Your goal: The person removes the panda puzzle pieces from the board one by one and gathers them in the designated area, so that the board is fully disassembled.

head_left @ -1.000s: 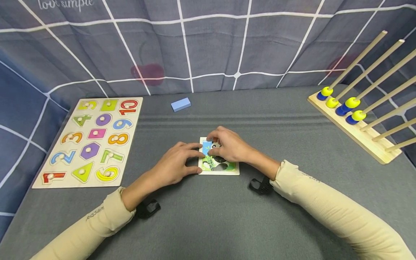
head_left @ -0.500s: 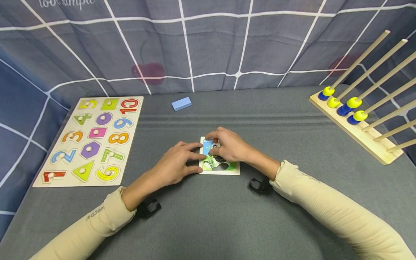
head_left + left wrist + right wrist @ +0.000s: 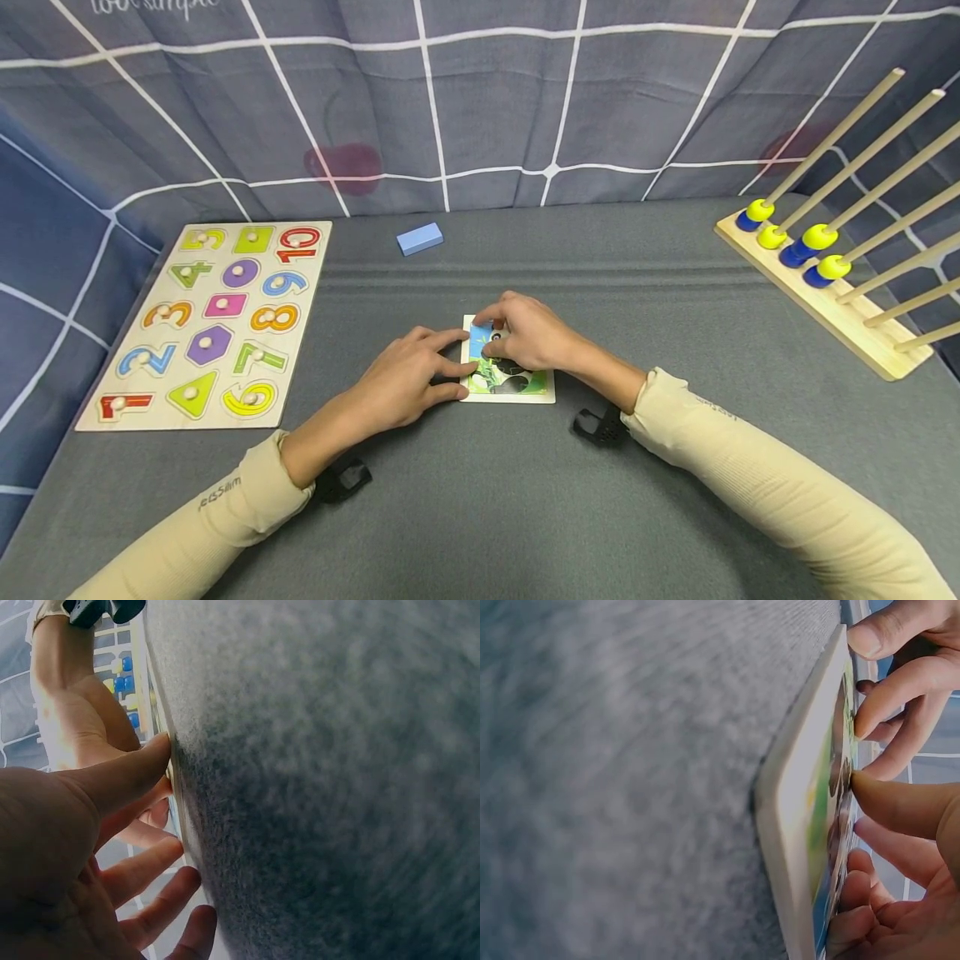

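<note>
A small panda jigsaw puzzle (image 3: pixel 517 384) in a pale frame lies flat on the grey cloth before me. From the left, my left hand (image 3: pixel 405 379) rests with its fingers nearly straight, several fingertips touching the frame's left side and the piece edges. My right hand (image 3: pixel 534 333) arches over the upper part, thumb and index finger curled about a blue-topped puzzle piece (image 3: pixel 480 337) at the upper left. In the right wrist view, the right thumb (image 3: pixel 900 802) touches the picture surface. The right hand hides much of the panda's face and the upper right corner.
To the left lies a wooden number-and-shape peg board (image 3: pixel 225 307). A blue block (image 3: pixel 420 239) sits farther back. At the right stands a wooden peg rack (image 3: pixel 840 300) with yellow and blue beads. A checked curtain (image 3: pixel 480 108) rises behind the cloth-covered table (image 3: pixel 480 500).
Both hands keep nearly the same place on the puzzle. The left middle fingertips have slid slightly inward over the puzzle's left side. The whole view has shifted a little.
</note>
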`<state>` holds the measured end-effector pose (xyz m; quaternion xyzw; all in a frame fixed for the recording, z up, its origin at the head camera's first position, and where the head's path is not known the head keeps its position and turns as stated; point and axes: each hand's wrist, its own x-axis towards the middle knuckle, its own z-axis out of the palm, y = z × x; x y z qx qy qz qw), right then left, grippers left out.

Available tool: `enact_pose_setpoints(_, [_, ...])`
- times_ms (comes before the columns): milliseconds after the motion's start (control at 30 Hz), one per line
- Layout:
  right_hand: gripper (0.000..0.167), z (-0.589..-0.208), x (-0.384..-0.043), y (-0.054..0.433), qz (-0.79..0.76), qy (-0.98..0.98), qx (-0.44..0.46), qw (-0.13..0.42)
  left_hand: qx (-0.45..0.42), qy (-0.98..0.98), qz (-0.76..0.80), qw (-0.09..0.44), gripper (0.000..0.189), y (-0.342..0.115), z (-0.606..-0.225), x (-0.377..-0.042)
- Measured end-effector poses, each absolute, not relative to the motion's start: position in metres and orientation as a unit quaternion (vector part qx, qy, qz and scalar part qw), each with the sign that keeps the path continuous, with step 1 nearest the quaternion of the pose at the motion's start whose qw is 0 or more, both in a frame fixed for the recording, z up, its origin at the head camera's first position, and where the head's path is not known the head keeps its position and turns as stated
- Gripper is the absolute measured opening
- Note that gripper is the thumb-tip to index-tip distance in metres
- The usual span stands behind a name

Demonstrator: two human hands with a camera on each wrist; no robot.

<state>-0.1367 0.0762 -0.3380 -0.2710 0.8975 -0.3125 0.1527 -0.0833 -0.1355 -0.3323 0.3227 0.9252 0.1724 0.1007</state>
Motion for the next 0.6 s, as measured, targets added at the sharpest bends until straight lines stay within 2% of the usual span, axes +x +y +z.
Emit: enact_pose_setpoints(600, [0.041,-0.3387,-0.1428,0.0736,-0.317,0.894,-0.268,0.166,0.317,0.927,0.176,0.099,0.036,-0.1355,-0.3319,-0.0833])
